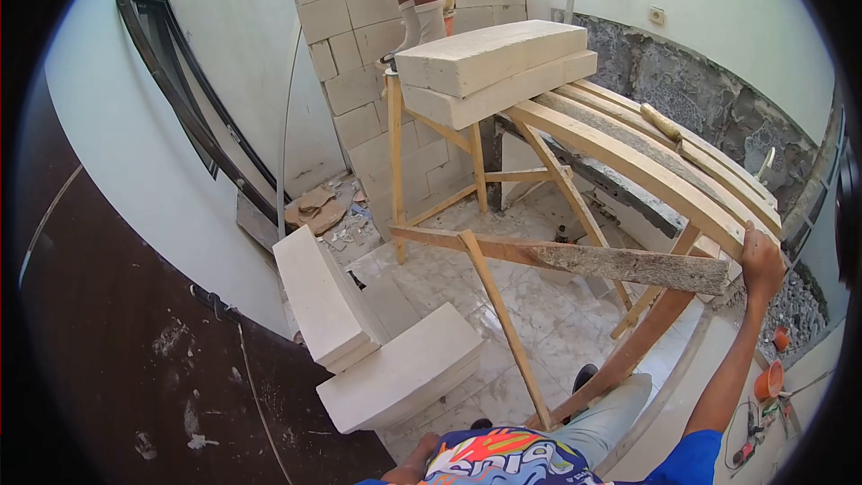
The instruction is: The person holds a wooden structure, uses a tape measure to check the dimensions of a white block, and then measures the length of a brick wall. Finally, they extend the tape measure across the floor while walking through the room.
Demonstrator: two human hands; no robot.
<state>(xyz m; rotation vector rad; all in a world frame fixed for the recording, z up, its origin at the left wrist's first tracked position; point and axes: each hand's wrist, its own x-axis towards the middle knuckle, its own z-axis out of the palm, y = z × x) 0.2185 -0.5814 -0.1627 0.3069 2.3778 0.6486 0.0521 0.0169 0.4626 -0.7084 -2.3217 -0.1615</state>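
Head view: right hand (pixel 761 262) grips scaffold planks (pixel 646 157) above tiled floor (pixel 539 305).

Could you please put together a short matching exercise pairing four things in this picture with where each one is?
Things:
1. Two stacked white blocks
2. Right hand
3. Other person's legs
4. Dark window frame

Places:
A. gripping the near end of the scaffold planks
B. leaning against the left wall
C. lying on the far end of the scaffold planks
D. standing up by the block wall

Pairs: 1-C, 2-A, 3-D, 4-B
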